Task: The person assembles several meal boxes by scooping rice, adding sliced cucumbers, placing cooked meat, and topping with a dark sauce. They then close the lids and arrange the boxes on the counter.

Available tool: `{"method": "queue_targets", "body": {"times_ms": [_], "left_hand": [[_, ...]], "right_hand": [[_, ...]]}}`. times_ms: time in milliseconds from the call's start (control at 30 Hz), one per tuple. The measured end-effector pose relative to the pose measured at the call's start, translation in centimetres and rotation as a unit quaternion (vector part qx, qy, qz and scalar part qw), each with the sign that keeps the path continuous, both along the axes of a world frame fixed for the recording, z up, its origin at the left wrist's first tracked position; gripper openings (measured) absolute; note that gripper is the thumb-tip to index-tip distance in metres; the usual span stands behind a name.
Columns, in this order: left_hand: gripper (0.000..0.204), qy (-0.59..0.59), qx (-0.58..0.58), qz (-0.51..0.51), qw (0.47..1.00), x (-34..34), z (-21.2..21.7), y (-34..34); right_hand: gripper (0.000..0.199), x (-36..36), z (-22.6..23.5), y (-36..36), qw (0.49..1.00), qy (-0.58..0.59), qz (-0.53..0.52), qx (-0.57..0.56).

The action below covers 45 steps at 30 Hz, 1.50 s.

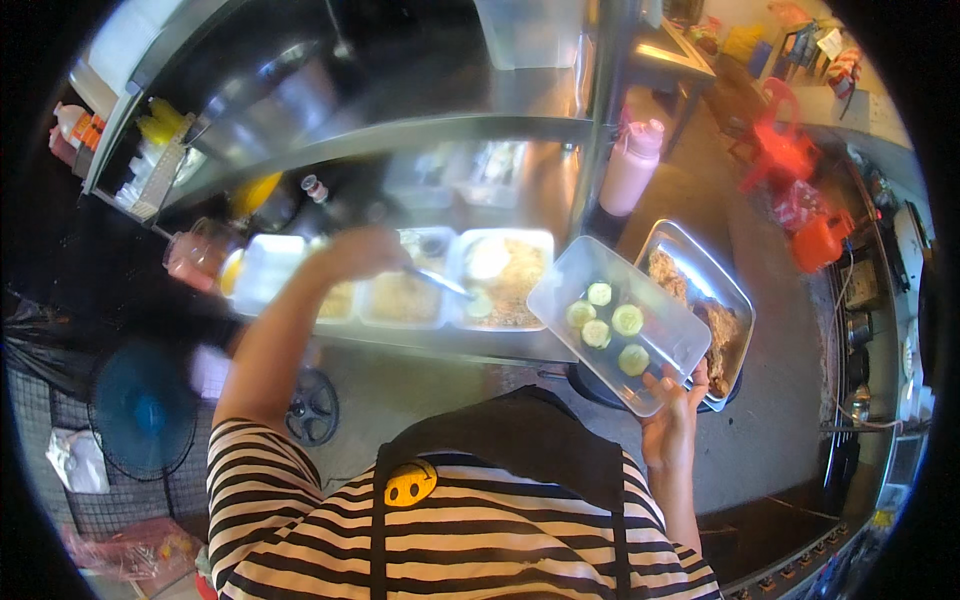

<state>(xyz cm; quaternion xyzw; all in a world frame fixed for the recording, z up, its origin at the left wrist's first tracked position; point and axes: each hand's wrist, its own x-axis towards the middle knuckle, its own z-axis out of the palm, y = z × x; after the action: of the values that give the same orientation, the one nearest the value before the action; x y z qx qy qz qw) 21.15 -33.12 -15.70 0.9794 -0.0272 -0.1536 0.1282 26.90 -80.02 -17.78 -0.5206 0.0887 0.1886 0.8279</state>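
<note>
My left hand (365,252) is closed around a slim metal utensil (437,281), which may be tongs; blur hides its exact form. Its tip reaches into the rightmost white takeaway box (552,262), beside a pale green cucumber slice (479,303). That box also holds brownish food (522,275) and a white, egg-like piece (487,258). To its left, more white boxes (405,322) stand in a row, partly covered by my left arm. My right hand (670,415) grips the near corner of a clear plastic container (560,270), tilted, with several cucumber slices (628,320) inside.
A metal tray (745,290) of fried, browned pieces (722,335) lies beside the container. A pink bottle (632,168) stands behind it. A metal shelf edge (430,130) crosses above the boxes. A fan (145,410) is at left; red chairs (780,145) stand far right.
</note>
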Motion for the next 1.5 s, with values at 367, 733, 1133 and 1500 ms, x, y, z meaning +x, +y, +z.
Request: {"method": "queue_targets", "body": {"times_ms": [367,733,1133,1500], "left_hand": [[0.021,-0.100,0.161,0.021,0.982,-1.1,0.2,-1.1],[0.030,-0.268,0.061,0.072,0.959,-6.0,7.4,-10.4],[0.039,-0.286,0.193,0.028,0.938,-3.8,1.1,-23.0],[0.023,-0.365,-0.046,0.284,0.885,-12.0,0.1,-20.4]], "right_hand": [[0.077,-4.2,-0.5,0.8,0.999,0.013,-0.047,-0.010],[0.084,-2.5,0.2,1.4,0.998,-0.037,0.043,-0.035],[0.091,1.1,-1.2,0.7,0.982,-0.104,0.153,-0.046],[0.083,0.7,-1.3,2.4,0.988,0.009,0.153,-0.024]]}}
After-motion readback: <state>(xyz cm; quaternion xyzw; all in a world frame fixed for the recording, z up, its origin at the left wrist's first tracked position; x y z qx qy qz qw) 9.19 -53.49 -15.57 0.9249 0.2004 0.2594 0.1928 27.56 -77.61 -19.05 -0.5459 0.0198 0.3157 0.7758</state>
